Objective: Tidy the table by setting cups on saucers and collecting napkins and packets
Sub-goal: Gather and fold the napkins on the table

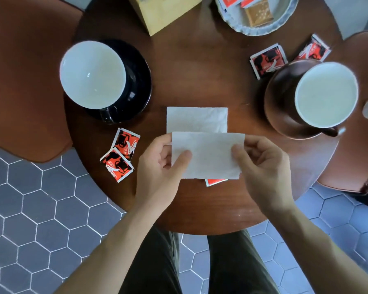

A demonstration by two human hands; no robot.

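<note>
Person seen from above: both forearms bare, no sleeves in view. Left hand (160, 164) & right hand (261, 166): no rings, watch or gloves visible. Legs in dark olive/khaki trousers (232, 266), plain fabric, lengthwise creases; gap btwn the legs. Feet not in view.
</note>
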